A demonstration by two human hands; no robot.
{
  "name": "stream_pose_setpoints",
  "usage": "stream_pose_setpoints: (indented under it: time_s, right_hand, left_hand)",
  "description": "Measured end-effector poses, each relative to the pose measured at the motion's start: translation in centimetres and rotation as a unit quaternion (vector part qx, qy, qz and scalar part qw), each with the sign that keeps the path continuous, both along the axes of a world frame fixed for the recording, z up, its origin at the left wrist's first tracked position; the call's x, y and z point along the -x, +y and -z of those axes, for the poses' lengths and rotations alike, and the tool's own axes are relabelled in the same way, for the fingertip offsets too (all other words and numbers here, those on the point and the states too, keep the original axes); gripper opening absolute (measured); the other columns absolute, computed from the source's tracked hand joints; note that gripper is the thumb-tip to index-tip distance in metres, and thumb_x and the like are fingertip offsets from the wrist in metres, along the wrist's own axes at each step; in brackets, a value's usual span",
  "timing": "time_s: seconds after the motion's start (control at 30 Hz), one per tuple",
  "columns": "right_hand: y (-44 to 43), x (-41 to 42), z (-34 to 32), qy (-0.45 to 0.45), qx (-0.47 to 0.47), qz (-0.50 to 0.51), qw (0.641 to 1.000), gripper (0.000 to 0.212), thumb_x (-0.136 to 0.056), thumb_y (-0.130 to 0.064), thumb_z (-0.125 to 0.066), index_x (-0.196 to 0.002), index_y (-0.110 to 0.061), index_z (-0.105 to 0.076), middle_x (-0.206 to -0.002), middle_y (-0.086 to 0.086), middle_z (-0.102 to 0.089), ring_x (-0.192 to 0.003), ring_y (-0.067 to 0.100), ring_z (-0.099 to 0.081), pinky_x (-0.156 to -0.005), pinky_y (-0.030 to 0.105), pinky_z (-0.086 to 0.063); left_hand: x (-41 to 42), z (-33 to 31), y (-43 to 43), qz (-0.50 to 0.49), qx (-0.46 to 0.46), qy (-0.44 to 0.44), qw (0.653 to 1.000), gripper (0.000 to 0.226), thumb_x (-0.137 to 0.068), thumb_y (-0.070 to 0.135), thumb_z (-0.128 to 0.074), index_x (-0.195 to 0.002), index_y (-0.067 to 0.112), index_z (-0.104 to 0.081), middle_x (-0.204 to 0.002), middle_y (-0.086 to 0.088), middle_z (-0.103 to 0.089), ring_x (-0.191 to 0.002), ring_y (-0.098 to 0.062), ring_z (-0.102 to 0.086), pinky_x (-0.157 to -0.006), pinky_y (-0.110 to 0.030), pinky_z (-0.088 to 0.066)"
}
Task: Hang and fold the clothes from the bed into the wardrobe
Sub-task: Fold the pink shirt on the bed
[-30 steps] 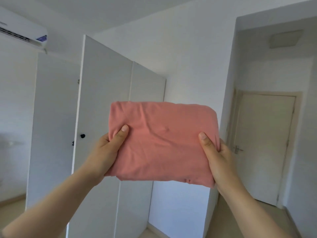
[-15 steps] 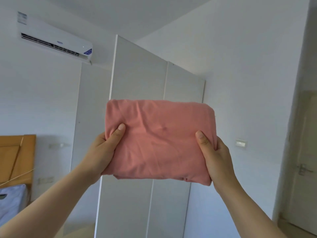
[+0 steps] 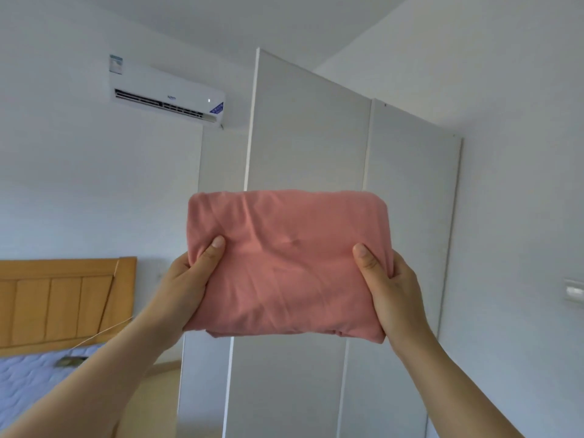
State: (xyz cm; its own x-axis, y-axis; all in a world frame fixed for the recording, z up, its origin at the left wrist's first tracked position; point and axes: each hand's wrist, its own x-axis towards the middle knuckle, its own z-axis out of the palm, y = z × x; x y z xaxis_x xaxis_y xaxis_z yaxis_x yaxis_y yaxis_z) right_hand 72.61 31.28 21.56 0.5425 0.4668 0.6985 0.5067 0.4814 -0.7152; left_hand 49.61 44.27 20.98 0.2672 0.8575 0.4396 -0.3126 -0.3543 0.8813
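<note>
**Salmon-pink folded garment (image 3: 294,263), held up in front of the wardrobe (image 3: 410,216)**

Soft jersey-like cloth, folded into a thick rectangular pad, is carried in the air at chest height, close to the white wardrobe panels but not touching them. The left hand (image 3: 186,286) grips its left edge and the right hand (image 3: 388,289) its right edge. Each thumb is pressed flat on the facing side, and the other fingers are curled out of sight behind the bundle.

It looks light and limp, and the fine creases and the dimple near the middle suggest it has no stiffness of its own. A pad like this probably keeps its shape only while it is supported from both sides or from underneath. Held by one corner, the layers would likely slide apart, and a loose fold is already peeking out along the bottom edge.

What kind of garment it is cannot be told. The wardrobe's shelves and rail are not in view, and I cannot tell which panel is an open door. At the lower left, a wooden headboard (image 3: 63,301) and a quilted mattress (image 3: 28,384) are cut off by the frame, and a small object lying on the mattress is too blurred to name.
</note>
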Motion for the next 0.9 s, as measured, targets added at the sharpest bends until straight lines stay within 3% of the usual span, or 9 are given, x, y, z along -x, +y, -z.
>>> stream_pose_setpoints:
  time_s: [0.17, 0.33, 0.43, 0.5, 0.9]
  right_hand:
    - [6.3, -2.7, -0.3, 0.002, -0.004, -0.056, 0.998, 0.047, -0.069, -0.068, -0.066, -0.088, -0.025, -0.067, -0.084, -0.018, -0.071, -0.075, -0.001, -0.067, -0.066, 0.019, -0.050]
    - [12.7, -3.9, -1.2, -0.007, 0.005, -0.124, 0.992, 0.041, -0.073, -0.065, -0.067, -0.087, -0.027, -0.066, -0.086, -0.017, -0.072, -0.077, 0.001, -0.067, -0.071, 0.025, -0.053]
    - [16.4, -2.9, -1.2, -0.010, -0.003, -0.160, 0.987, 0.043, -0.073, -0.065, -0.068, -0.086, -0.024, -0.066, -0.084, -0.014, -0.071, -0.074, 0.002, -0.067, -0.063, 0.017, -0.052]
    - [19.0, -1.6, -1.0, -0.007, -0.007, -0.186, 0.983, 0.042, -0.071, -0.063, -0.068, -0.085, -0.024, -0.066, -0.081, -0.013, -0.071, -0.071, 0.001, -0.066, -0.058, 0.012, -0.048]
    - [34.7, 10.7, -1.1, -0.018, -0.027, -0.257, 0.966, 0.035, -0.076, -0.061, -0.067, -0.090, -0.030, -0.064, -0.085, -0.020, -0.069, -0.075, -0.002, -0.066, -0.058, 0.008, -0.047]
  left_hand:
    - [-1.4, -0.4, 3.4, -0.067, -0.001, -0.002, 0.998, 0.060, -0.059, 0.068, -0.064, -0.096, 0.021, -0.069, -0.088, 0.003, -0.077, -0.080, -0.016, -0.074, -0.069, -0.031, -0.054]
    - [-1.2, -0.8, 6.5, -0.131, 0.003, -0.006, 0.991, 0.063, -0.060, 0.072, -0.067, -0.095, 0.020, -0.070, -0.086, -0.001, -0.077, -0.076, -0.019, -0.074, -0.056, -0.025, -0.056]
    - [0.1, -0.6, 8.5, -0.175, 0.005, 0.001, 0.985, 0.070, -0.056, 0.078, -0.068, -0.092, 0.018, -0.071, -0.082, -0.003, -0.077, -0.072, -0.019, -0.074, -0.051, -0.023, -0.055]
    - [1.6, -0.4, 9.9, -0.198, 0.003, 0.006, 0.980, 0.064, -0.063, 0.075, -0.067, -0.091, 0.018, -0.071, -0.080, -0.005, -0.076, -0.069, -0.021, -0.074, -0.047, -0.025, -0.054]
    - [13.6, -1.0, 22.9, -0.263, -0.017, -0.005, 0.965, 0.053, -0.065, 0.065, -0.060, -0.088, 0.018, -0.069, -0.075, 0.001, -0.076, -0.064, -0.014, -0.072, -0.045, -0.019, -0.052]
